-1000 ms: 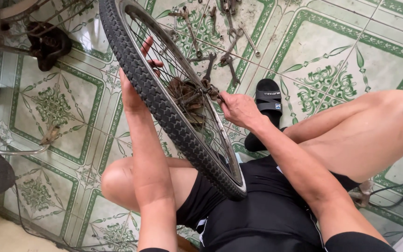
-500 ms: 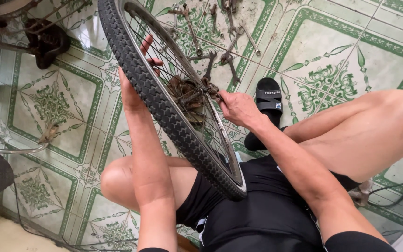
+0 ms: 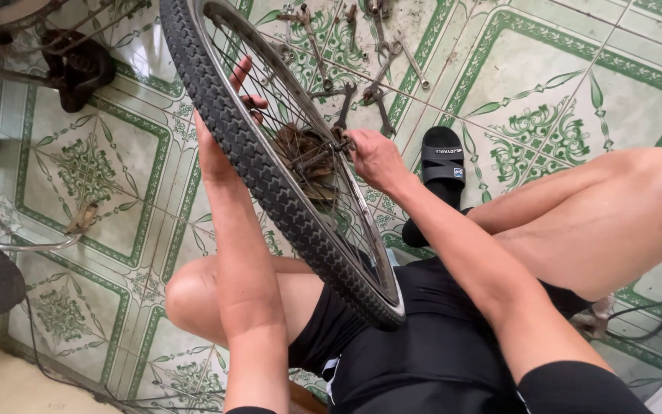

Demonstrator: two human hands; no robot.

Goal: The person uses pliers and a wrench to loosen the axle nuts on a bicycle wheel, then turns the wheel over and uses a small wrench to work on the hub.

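A bicycle wheel (image 3: 270,176) with a black knobby tyre stands upright between my knees, resting against my lap. My left hand (image 3: 224,123) grips the tyre and rim from the left, fingers poking through the spokes. My right hand (image 3: 373,157) is closed at the rusty hub (image 3: 304,153) in the wheel's middle, fingers pinched on the axle end. What sits between those fingers is hidden.
Several wrenches and pliers (image 3: 362,54) lie on the green patterned floor tiles beyond the wheel. A black sandal (image 3: 438,165) is on my right foot. Dark bicycle parts (image 3: 78,65) and a frame sit at the far left. Cables (image 3: 653,314) trail at the right.
Almost nothing moved: the view shifted slightly, and my right hand stays at the hub while the left keeps its hold on the tyre.
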